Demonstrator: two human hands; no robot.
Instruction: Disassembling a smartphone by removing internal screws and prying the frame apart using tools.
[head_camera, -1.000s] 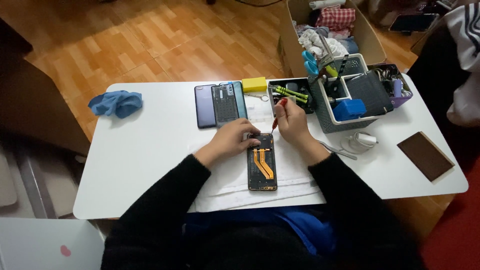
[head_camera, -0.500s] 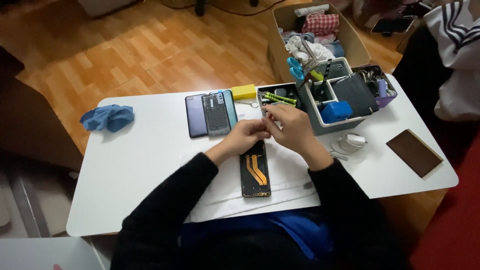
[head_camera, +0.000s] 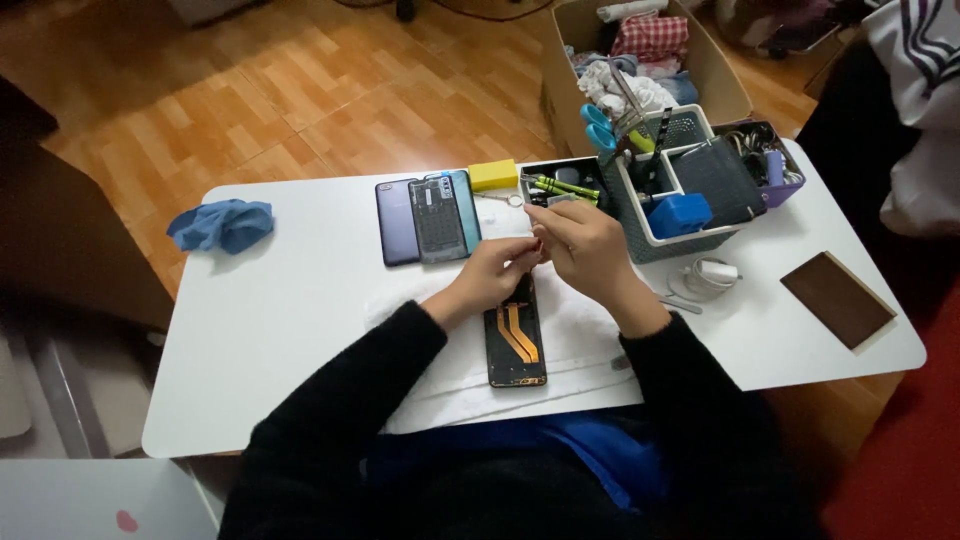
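Both hands meet over the top end of an opened phone on a white desk.

The left hand (head_camera: 495, 272) and right hand (head_camera: 585, 245) are pinched together, fingertips touching above the upper edge of the opened phone (head_camera: 516, 340); what they pinch is too small to tell. The phone lies on a white cloth (head_camera: 580, 345), just below the hands, near the desk's (head_camera: 290, 330) front edge. Beyond the hands lie two phone backs (head_camera: 425, 220) and a yellow block (head_camera: 493, 175); a tool organiser (head_camera: 690, 190) crowds the right. The desk's left half is open except a blue rag (head_camera: 222, 224).
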